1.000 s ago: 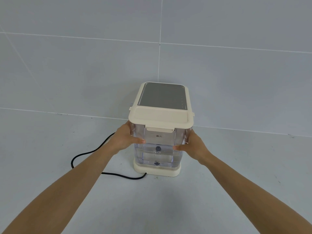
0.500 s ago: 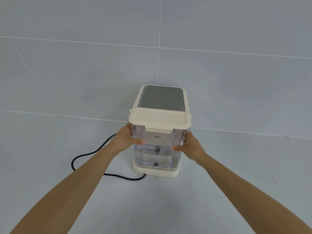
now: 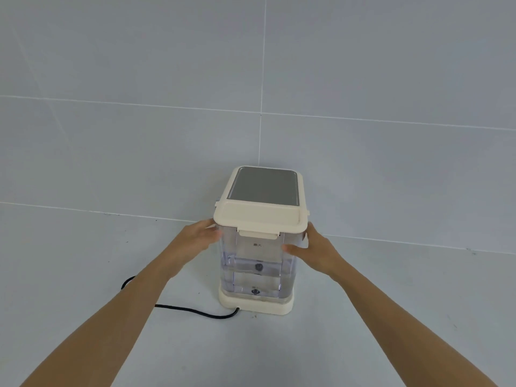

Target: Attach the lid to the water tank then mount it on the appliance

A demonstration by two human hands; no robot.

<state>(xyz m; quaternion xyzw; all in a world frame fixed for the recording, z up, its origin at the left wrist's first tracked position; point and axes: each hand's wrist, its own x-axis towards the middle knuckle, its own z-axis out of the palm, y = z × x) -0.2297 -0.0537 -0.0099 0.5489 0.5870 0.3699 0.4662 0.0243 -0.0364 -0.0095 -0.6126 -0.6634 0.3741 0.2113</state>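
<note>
Lidded water tank seated on appliance, hands flanking

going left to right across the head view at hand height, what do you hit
power cord → left hand → water tank with its lid → right hand

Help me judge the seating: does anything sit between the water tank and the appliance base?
Nothing visible does. The lidded water tank stands on the cream base; the power cord trails off leftward, clear of both.
</note>
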